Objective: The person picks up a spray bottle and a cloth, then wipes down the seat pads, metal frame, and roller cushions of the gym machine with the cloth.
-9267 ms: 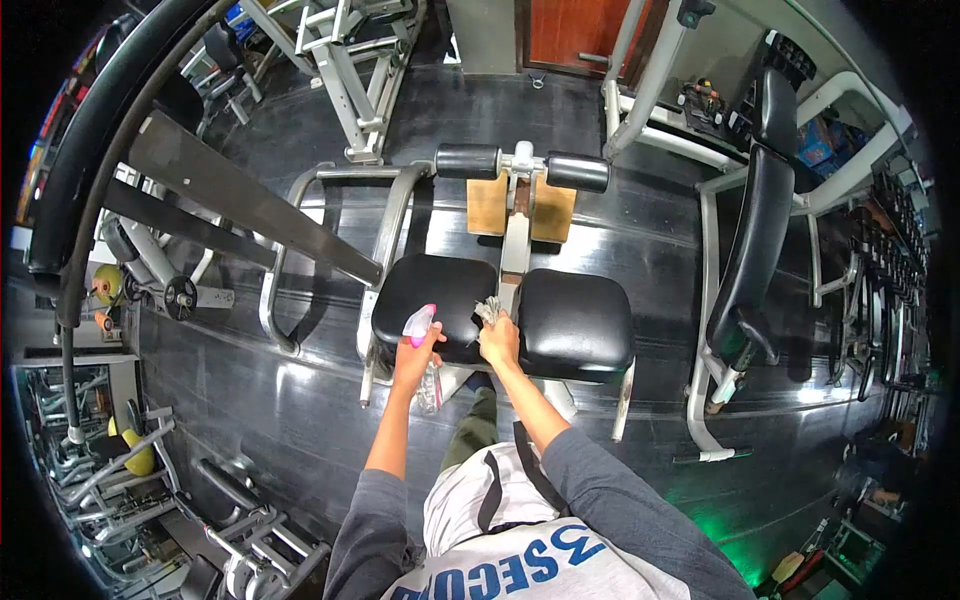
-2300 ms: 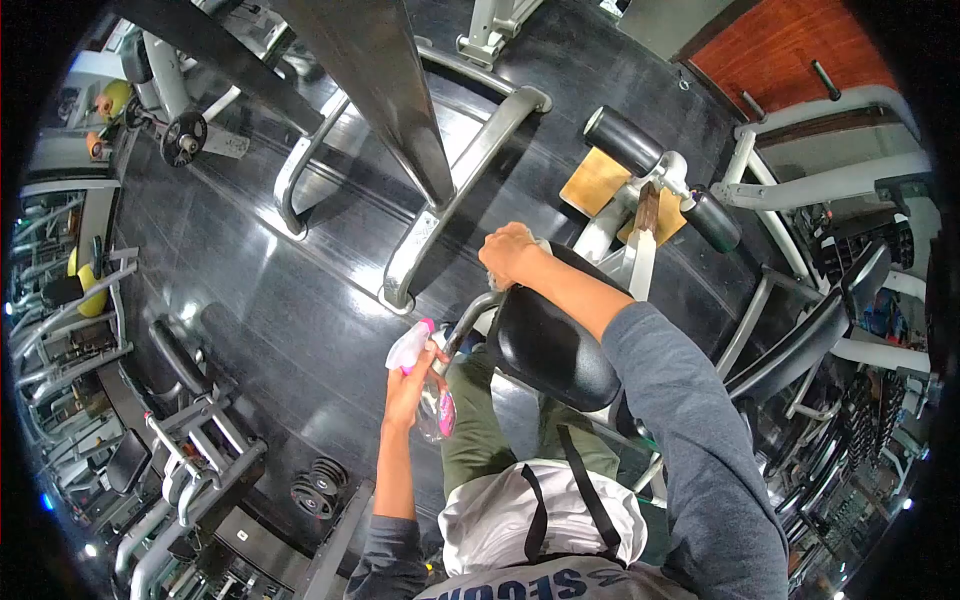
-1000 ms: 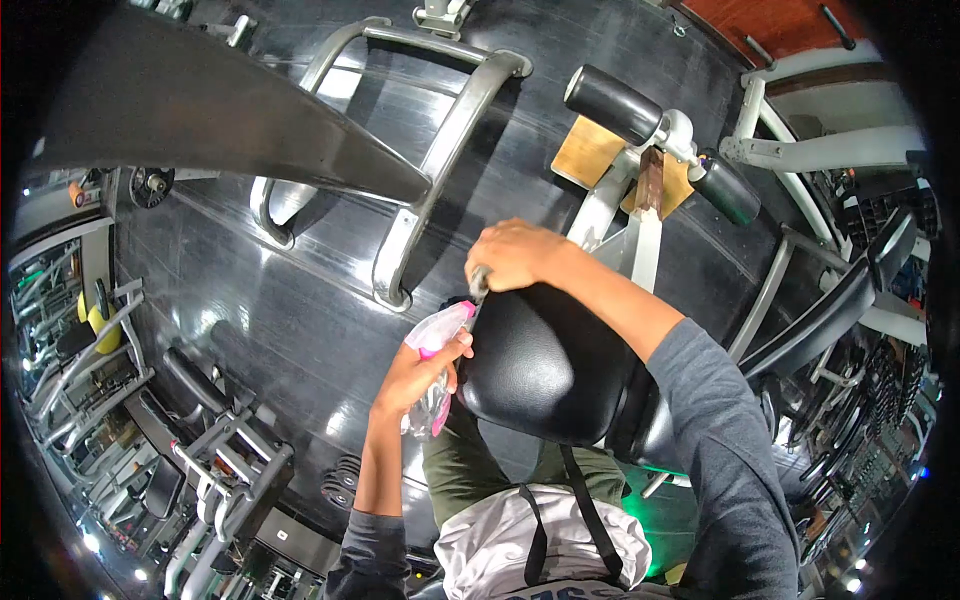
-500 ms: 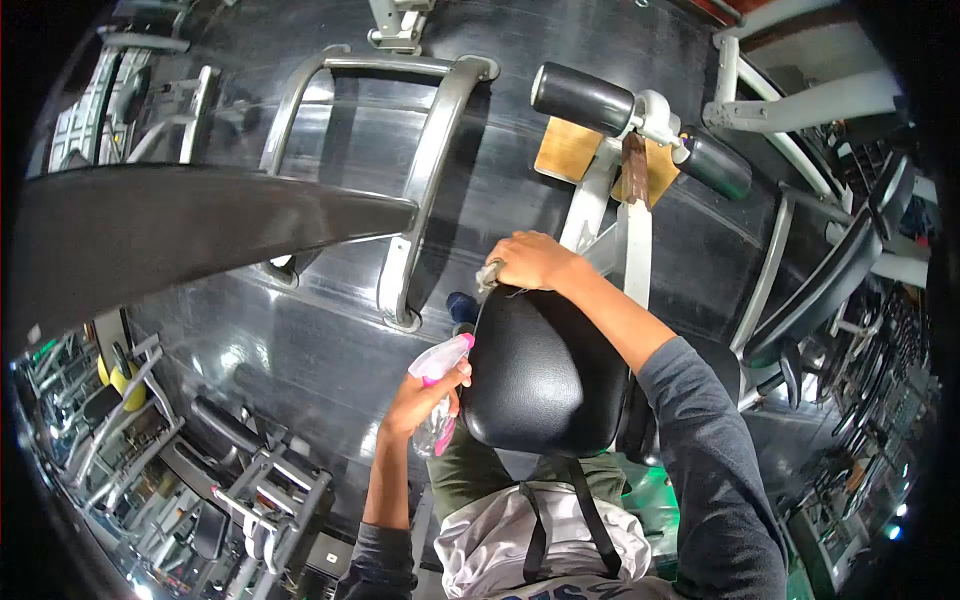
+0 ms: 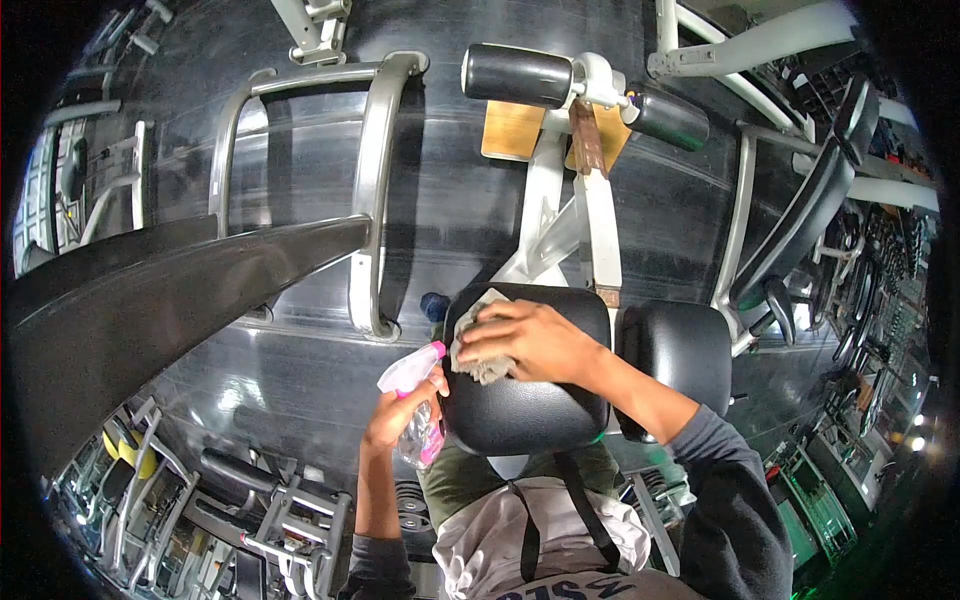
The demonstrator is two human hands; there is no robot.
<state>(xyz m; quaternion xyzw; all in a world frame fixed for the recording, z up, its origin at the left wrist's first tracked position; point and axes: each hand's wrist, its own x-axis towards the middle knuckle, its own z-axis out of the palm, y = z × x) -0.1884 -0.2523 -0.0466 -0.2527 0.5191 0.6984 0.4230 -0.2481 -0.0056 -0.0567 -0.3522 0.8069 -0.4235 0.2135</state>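
My right hand (image 5: 540, 343) presses a crumpled grey cloth (image 5: 487, 372) onto the upper left part of a black padded seat (image 5: 530, 415). Its fingers lie over the cloth, which sticks out past them on the left. My left hand (image 5: 397, 412) is wrapped round a clear spray bottle (image 5: 416, 440) with a pink and white spray head. The bottle is upright, just left of the seat's edge, with its pink nozzle close to the pad.
A second black pad (image 5: 675, 370) sits right of the seat. Beyond are black foam rollers (image 5: 518, 75) on a white frame (image 5: 545, 190). A silver tubular frame (image 5: 378, 180) and a long dark beam (image 5: 200, 280) stand left. Other gym machines (image 5: 290, 520) surround the area.
My right hand has moved with the cloth from the seat's far edge back onto its top surface. The left hand still holds the bottle. The view has shifted, showing more of the second pad.
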